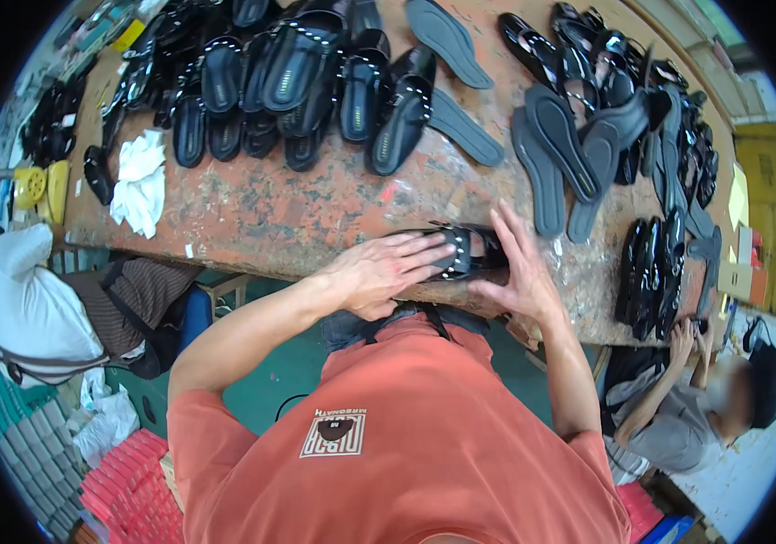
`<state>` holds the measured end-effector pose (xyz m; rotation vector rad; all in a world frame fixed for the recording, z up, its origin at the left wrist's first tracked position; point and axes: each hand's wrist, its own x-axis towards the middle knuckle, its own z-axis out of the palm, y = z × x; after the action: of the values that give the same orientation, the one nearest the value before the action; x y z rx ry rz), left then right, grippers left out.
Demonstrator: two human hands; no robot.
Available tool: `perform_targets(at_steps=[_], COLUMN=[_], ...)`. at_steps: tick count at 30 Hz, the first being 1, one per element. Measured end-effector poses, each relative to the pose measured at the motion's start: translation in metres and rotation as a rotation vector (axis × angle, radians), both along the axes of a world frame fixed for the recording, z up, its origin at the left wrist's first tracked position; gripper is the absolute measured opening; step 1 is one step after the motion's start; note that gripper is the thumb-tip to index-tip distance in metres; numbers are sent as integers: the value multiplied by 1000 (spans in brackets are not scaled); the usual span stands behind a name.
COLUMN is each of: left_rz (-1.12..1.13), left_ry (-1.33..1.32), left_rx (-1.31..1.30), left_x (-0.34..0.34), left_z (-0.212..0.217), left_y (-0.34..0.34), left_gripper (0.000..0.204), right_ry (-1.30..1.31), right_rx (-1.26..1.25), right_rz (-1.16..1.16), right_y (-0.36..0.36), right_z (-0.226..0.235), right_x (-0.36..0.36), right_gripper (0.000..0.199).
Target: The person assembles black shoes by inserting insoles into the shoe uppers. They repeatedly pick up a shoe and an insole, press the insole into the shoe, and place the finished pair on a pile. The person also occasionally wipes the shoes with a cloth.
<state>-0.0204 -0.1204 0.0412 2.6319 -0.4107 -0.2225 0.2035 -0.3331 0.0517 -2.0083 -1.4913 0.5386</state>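
The worktable [252, 208] is a battered thing, its reddish-brown top scuffed and blotched with dark patches and pale flecks. Along the far side, to the worker's left, glossy black shoes [401, 118] crowd together in a heap, with a crumpled white cloth [140, 186] lying just beside them. Flat dark-grey insoles [546, 172] lie loose and overlapping toward the right, and another row of black shoes [649, 276] stands near the right edge. Down there a co-worker [683, 431] in a grey top and a black cap [769, 385] has both hands at the table's edge. Over on the left, the floor holds stacks of grey pieces [39, 458] and pinkish-red pieces [134, 480].

The shoe being handled [477, 256] is at the near edge of the table, right in front of the worker's orange-red shirt [406, 426]. It is black and shiny, with a dark opening toward its right end and a line of bright specks across it. The left hand [383, 270] lies over its left part, fingers stretched out and mostly together. The right hand [524, 267] is spread around the other end, thumb well apart from the fingers; I can't tell how firmly either presses
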Motion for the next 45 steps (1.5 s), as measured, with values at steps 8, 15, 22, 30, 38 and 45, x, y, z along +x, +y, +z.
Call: perform_targets(at_steps=[8, 15, 22, 30, 38, 45], left_rz=[-16, 11, 219, 570, 521, 1195], left_ry=[-290, -55, -353, -465, -558, -440], left_rx=[-19, -106, -122, -747, -524, -786], left_x=[57, 79, 12, 25, 105, -20], left_z=[-59, -36, -21, 65, 82, 56], left_y=[-44, -51, -36, -13, -79, 51], left_gripper=[98, 79, 69, 66, 52, 36], right_ry=[29, 60, 127, -502, -251, -362], right_rx=[-20, 23, 5, -163, -510, 151], right_rz=[70, 91, 21, 324, 647, 532], right_y=[-4, -6, -6, 22, -20, 45], right_z=[-50, -53, -47, 43, 3, 52], right_x=[16, 21, 18, 2, 63, 36], right_gripper=[122, 117, 120, 25, 55, 57])
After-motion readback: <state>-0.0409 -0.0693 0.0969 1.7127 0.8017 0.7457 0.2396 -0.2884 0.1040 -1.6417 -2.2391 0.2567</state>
